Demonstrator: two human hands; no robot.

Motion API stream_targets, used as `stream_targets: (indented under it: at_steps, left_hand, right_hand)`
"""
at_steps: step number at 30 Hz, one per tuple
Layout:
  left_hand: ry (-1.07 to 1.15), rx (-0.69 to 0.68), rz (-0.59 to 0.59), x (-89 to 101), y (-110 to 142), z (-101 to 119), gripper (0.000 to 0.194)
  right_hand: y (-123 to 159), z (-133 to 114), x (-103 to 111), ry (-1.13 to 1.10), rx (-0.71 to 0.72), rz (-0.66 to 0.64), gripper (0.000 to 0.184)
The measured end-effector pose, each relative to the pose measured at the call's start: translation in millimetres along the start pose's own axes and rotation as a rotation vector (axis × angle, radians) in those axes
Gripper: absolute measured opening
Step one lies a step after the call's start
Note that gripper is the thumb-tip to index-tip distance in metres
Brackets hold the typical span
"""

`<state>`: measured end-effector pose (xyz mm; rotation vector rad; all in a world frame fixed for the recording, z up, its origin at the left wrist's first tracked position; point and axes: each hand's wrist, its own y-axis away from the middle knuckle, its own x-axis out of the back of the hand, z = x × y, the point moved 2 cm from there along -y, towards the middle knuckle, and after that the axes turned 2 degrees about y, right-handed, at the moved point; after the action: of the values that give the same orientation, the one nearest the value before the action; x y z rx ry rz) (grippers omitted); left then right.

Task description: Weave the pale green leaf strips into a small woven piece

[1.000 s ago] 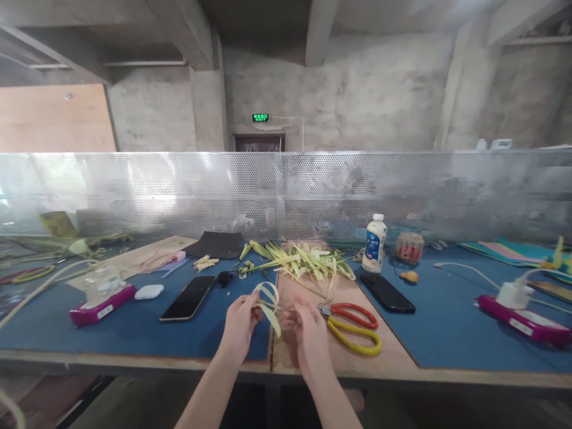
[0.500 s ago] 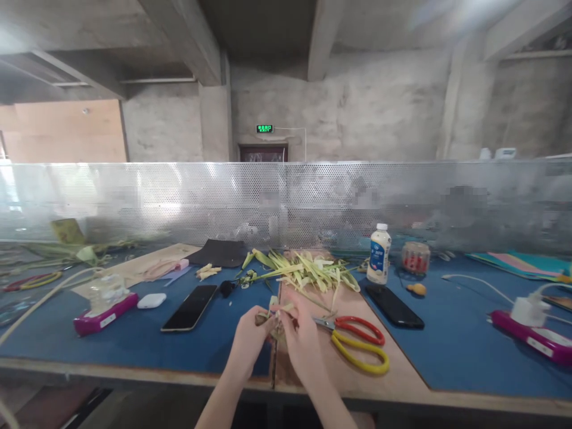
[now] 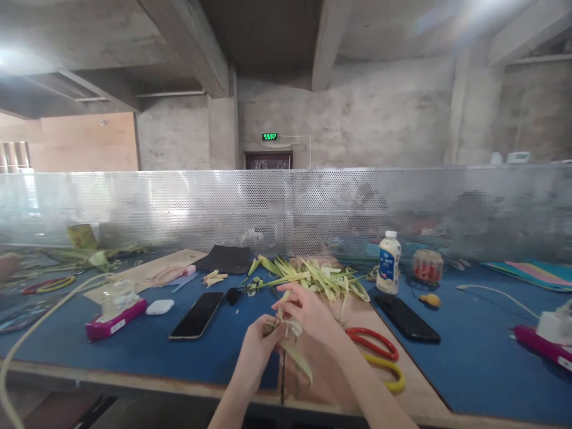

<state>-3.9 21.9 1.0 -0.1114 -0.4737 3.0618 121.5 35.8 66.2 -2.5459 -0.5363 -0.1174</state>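
Fingers closed, my left hand (image 3: pixel 260 342) grips a small bundle of pale green, husk-like leaf strips above the wooden board (image 3: pixel 322 387). From the bundle one long leaf strip (image 3: pixel 298 360) hangs down towards the board. My right hand (image 3: pixel 308 313) is just above and right of the left one, its fingers bent and pinching a strip at the top of the bundle. The bundle's inner part is hidden by my fingers. Behind my hands lies a loose heap of leaf strips (image 3: pixel 322 275). Scissors with red and yellow handles (image 3: pixel 373 342) lie partly under my right forearm.
A phone (image 3: pixel 197 316) and a white earbud case (image 3: pixel 159 307) lie to the left, near a purple power strip (image 3: pixel 117 319). At right stand a bottle (image 3: pixel 388 265) and a jar (image 3: pixel 427 266), with another phone (image 3: pixel 407 319) in front. A perforated metal screen (image 3: pixel 223 208) closes the back.
My right hand has risen and turned across, its forearm now over the scissors. A long leaf strip now hangs below my hands. The whole view has shifted slightly.
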Motion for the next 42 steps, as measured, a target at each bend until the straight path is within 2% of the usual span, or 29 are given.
stream_targets:
  at_steps: [3, 9, 16, 23, 27, 29, 32, 34, 35, 36, 39, 41, 42]
  left_hand:
    - [-0.048, -0.026, -0.011, -0.7, 0, 0, 0.030]
    - [-0.090, -0.040, -0.083, -2.6, 2, 3, 0.028]
    - [-0.115, -0.002, -0.044, -2.9, 1, 5, 0.033]
    - [-0.015, 0.074, -0.025, -5.1, 1, 12, 0.036]
    - [0.061, 0.095, -0.027, -5.1, 0, 11, 0.035]
    - [0.103, 0.114, -0.006, -4.8, -1, 10, 0.032]
    - [0.157, 0.131, 0.028, -4.3, -2, 10, 0.030]
    - [0.171, 0.155, 0.035, -4.5, -2, 11, 0.030]
    - [0.169, 0.168, 0.031, -4.9, -2, 12, 0.031]
    - [0.162, 0.178, 0.022, -5.5, -3, 13, 0.031]
    - [0.112, 0.174, -0.009, -7.9, -6, 17, 0.030]
    - [0.083, 0.182, -0.035, -9.9, -11, 20, 0.030]
    - [0.076, 0.190, -0.045, -10.7, -14, 22, 0.030]
  right_hand:
    - [-1, 0, -1, -0.018, -0.032, 0.030, 0.030]
    - [-11, 6, -8, 0.096, -0.057, 0.074, 0.034]
    - [-14, 11, -8, 0.217, 0.026, 0.101, 0.033]
    - [-18, 31, -7, 0.097, -0.049, 0.076, 0.034]
    - [-17, 34, -8, 0.008, -0.067, 0.041, 0.039]
    - [-16, 31, -6, 0.048, -0.028, 0.096, 0.038]
    - [-16, 27, 6, 0.183, 0.040, 0.355, 0.023]
    - [-16, 28, 17, 0.240, -0.015, 0.493, 0.016]
    - [-15, 30, 22, 0.245, -0.090, 0.484, 0.016]
    - [-15, 34, 27, 0.238, -0.188, 0.419, 0.017]
    - [-10, 46, 37, 0.199, -0.414, 0.093, 0.023]
    - [-6, 51, 41, 0.206, -0.427, -0.037, 0.023]
    - [-6, 52, 43, 0.215, -0.409, -0.049, 0.022]
